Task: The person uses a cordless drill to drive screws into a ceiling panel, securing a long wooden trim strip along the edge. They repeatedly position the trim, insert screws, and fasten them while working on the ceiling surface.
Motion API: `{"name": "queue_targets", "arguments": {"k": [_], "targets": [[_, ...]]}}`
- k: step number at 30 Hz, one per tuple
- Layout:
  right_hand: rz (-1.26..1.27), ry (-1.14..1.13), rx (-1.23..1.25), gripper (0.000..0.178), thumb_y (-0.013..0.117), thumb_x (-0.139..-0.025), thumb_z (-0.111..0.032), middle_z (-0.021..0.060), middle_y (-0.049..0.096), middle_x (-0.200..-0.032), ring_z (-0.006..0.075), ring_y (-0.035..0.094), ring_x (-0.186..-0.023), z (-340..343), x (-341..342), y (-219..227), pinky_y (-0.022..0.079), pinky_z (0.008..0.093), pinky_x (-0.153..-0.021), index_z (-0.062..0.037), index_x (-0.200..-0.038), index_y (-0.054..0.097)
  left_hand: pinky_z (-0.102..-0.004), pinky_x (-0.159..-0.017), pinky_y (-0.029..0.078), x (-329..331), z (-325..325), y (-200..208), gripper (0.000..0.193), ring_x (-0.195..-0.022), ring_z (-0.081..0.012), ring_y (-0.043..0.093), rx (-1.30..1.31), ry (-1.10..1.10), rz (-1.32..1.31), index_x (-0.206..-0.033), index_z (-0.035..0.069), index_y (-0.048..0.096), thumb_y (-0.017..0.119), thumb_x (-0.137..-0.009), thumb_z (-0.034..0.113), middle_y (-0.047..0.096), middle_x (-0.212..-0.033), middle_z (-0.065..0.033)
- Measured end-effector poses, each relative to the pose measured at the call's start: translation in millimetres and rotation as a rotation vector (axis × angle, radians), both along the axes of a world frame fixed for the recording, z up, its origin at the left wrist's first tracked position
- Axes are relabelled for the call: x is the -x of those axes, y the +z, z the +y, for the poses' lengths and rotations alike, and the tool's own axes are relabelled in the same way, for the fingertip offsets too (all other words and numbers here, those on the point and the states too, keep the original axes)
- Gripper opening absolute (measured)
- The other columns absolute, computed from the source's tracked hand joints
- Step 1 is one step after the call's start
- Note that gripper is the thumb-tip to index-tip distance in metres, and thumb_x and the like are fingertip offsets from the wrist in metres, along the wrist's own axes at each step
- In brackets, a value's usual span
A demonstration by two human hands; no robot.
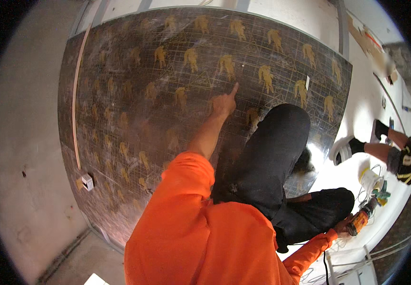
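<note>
A large dark board [134, 126] with rows of yellowish printed figures and faint grid lines lies beneath me. My left hand [223, 103] reaches over its middle, the index finger stretched out toward the surface and the other fingers curled. Nothing shows in that hand, and I cannot tell whether the fingertip touches the board. Off to the lower right, my right hand [343, 227] is closed around the grip of an orange and black power drill [359, 222]. The drill's front end points up and right, toward a white bucket [370, 179]; part of the hand is hidden behind the drill.
A thin wooden strip [78, 90] runs along the board's left side, with a small white box [87, 182] near its lower end. A small white piece [307, 83] lies at upper right. Another person's legs [376, 148] are at the right. Grey metal framing [342, 33] borders the board.
</note>
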State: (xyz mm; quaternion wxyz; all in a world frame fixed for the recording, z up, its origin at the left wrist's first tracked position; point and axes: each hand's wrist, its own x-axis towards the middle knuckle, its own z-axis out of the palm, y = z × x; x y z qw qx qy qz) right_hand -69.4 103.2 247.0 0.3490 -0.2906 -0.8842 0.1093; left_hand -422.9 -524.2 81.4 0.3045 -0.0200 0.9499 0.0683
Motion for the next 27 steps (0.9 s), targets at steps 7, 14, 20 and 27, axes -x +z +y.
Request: {"name": "queue_targets", "arguments": {"k": [7, 14, 20, 27], "targets": [[0.128, 0.082, -0.148, 0.049, 0.083, -0.075, -0.028, 0.0147, 0.067, -0.103, 0.0305, 0.063, -0.096, 10, 33, 1, 0.050, 0.0418, -0.090, 0.0019, -0.110, 0.064, -0.0470, -0.066, 0.052, -63, -30, 18, 0.082, -0.069, -0.0363, 0.065, -0.177, 0.279, 0.160, -0.156, 0.027, 0.007, 0.054, -0.090, 0.011, 0.067, -0.081, -0.0211], [0.088, 0.186, -0.033, 0.056, 0.083, -0.074, -0.024, 0.0138, 0.064, -0.101, 0.0303, 0.062, -0.095, -27, 60, 18, 0.050, 0.0426, -0.089, -0.0008, -0.118, 0.056, -0.0486, -0.081, 0.052, 48, -34, 29, 0.073, -0.098, -0.0380, 0.065, 0.005, 0.302, 0.124, -0.156, 0.023, 0.009, 0.049, -0.094, 0.022, 0.065, -0.112, -0.0225], [-0.128, 0.142, 0.008, 0.046, 0.074, -0.081, -0.022, 0.0117, 0.066, -0.107, 0.0228, 0.062, -0.101, -29, 42, 11, 0.051, 0.0392, -0.083, -0.0012, -0.119, 0.058, -0.0493, -0.085, 0.051, 60, -20, 20, 0.070, -0.104, -0.0371, 0.063, 0.099, 0.257, 0.013, -0.156, 0.024, 0.008, 0.045, -0.097, 0.024, 0.062, -0.121, -0.0205], [-0.147, 0.183, 0.446, 0.042, 0.051, -0.094, -0.023, 0.0133, 0.063, -0.111, 0.0227, 0.063, -0.097, -17, 26, 0, 0.052, 0.0346, -0.086, 0.0035, -0.127, 0.054, -0.0477, -0.087, 0.049, 45, 11, 27, 0.066, -0.109, -0.0342, 0.061, -0.035, 0.029, -0.201, -0.154, 0.021, 0.017, 0.047, -0.095, 0.016, 0.062, -0.124, -0.0198]]}}
